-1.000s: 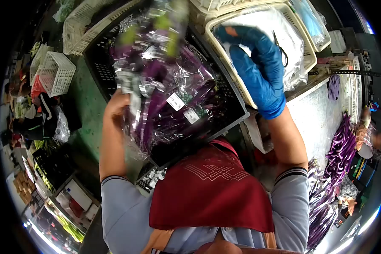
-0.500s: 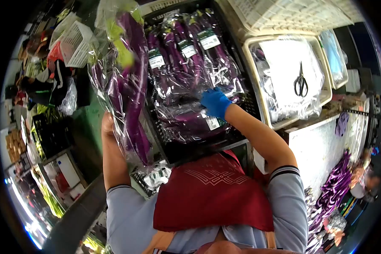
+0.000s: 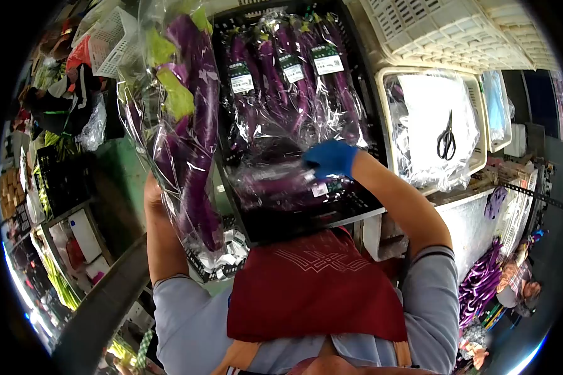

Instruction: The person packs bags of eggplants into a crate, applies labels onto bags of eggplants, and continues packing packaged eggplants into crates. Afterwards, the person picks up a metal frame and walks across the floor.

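Left hand [image 3: 152, 188] grasps long, film-wrapped eggplants [image 3: 201, 134]; smooth-gloved right hand [image 3: 333, 159] touches a glossy pack [image 3: 272, 182], grip unclear.

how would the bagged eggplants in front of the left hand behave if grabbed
The bagged eggplants would probably feel slippery, since their plastic looks glossy. Being long and thick, they should stay fairly stiff, though the loose plastic may crumple. Their rounded sides suggest they might shift inside.
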A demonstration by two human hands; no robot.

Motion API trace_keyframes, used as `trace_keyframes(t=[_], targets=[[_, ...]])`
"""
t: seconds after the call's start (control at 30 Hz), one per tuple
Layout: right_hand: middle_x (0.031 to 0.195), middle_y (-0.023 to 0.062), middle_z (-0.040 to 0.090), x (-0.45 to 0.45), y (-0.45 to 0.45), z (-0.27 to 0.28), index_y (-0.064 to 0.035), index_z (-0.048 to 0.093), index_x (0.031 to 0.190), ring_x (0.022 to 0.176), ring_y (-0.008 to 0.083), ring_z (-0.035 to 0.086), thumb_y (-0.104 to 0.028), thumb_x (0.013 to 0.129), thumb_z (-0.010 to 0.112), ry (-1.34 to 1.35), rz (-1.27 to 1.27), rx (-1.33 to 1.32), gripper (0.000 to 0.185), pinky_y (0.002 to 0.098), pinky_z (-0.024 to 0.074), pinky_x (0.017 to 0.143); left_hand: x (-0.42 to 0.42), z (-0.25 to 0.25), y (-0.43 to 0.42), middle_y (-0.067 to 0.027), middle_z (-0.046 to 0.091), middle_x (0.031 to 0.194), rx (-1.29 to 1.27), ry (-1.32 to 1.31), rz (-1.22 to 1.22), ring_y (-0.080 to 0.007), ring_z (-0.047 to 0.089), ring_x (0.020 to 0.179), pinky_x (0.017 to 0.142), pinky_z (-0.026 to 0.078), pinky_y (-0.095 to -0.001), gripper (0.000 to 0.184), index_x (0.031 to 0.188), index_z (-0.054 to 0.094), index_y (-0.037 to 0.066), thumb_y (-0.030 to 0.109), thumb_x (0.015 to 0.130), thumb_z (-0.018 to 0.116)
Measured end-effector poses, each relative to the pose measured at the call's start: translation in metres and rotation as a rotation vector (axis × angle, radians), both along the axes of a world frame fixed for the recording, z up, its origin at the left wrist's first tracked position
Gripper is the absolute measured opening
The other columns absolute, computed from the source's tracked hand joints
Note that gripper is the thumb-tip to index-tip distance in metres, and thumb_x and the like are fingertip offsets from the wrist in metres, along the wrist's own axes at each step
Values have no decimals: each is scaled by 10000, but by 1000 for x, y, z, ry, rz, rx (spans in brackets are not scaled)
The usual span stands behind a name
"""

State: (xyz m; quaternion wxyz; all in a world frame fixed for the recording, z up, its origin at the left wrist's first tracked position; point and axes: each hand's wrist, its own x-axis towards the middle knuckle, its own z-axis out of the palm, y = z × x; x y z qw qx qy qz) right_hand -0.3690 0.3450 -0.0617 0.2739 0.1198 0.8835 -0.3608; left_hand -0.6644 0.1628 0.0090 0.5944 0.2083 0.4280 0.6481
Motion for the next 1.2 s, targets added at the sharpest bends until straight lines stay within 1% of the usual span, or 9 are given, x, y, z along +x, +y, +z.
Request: trace_keyframes(t=[0.27, 0.4, 0.5, 0.6, 0.7, 0.73, 0.83, 0.97, 1.2], targets=[[979, 164, 578, -38, 16, -47, -63, 543, 1019, 927, 317, 559, -150, 606, 628, -173, -22, -82, 430, 405, 454, 773, 14, 7, 23, -104, 500, 777, 62, -70, -206, -187, 491, 647, 570, 381, -288, 620, 1092, 432, -19, 359, 666, 678], [1156, 168, 498, -30, 17, -34, -50, 452, 1177, 1049, 318, 487, -171, 661, 649, 3, -222, 130, 565, 383, 403, 888, 19, 9, 29, -102, 534, 852, -1, -67, -282, -188, 522, 730, 650, 404, -294, 608, 1103, 455, -14, 291, 640, 705], [1187, 181, 467, 6, 0, -37, -49, 446, 1186, 1084, 330, 456, -203, 669, 654, 379, -372, 164, 578, 390, 386, 914, 23, 11, 33, -100, 559, 909, -105, -48, -374, -189, 545, 793, 710, 421, -299, 606, 1111, 472, -10, 240, 621, 725], [1199, 164, 466, 44, -11, 4, -38, 437, 1202, 1106, 253, 464, -98, 764, 601, 610, -783, -322, 472, 332, 388, 915, 38, 13, 44, -99, 585, 965, -259, -12, -557, -189, 568, 855, 770, 438, -304, 610, 1119, 489, -6, 189, 601, 745], [1038, 102, 566, 102, -34, 28, 7, 468, 1149, 961, 154, 528, 24, 795, 514, 704, -1327, -328, 358, 271, 428, 822, 85, 0, 65, -95, 589, 995, -185, 27, -772, -170, 556, 885, 801, 428, -298, 596, 1135, 485, -12, 205, 641, 737], [1013, 79, 572, 120, -42, 23, 14, 488, 1120, 895, 155, 542, 29, 797, 507, 849, -1451, -126, 324, 268, 429, 812, 102, 1, 77, -103, 577, 1025, -207, 179, -921, -183, 554, 885, 814, 419, -294, 627, 1146, 478, -14, 250, 639, 735], [974, 75, 588, 169, -55, 33, -3, 523, 1064, 840, 125, 543, 44, 822, 447, 1001, -1762, -81, 258, 255, 439, 755, 151, -25, 89, -101, 583, 992, -187, 512, -1196, -176, 533, 884, 810, 410, -280, 616, 1111, 497, -40, 329, 670, 718], [949, 110, 606, 198, -83, 48, 11, 530, 1020, 793, 150, 568, -21, 828, 453, 1082, -1841, -142, 210, 265, 450, 723, 186, -114, 74, -70, 589, 831, -188, 680, -1440, -157, 530, 765, 719, 421, -286, 493, 957, 572, -20, 375, 689, 694], [892, 72, 606, 211, -125, 32, 10, 551, 988, 790, 131, 566, 23, 818, 461, 990, -1821, -141, 193, 240, 449, 708, 195, -102, 74, -60, 609, 789, -98, 735, -1208, -134, 536, 707, 665, 433, -291, 388, 923, 586, -10, 307, 718, 676]])
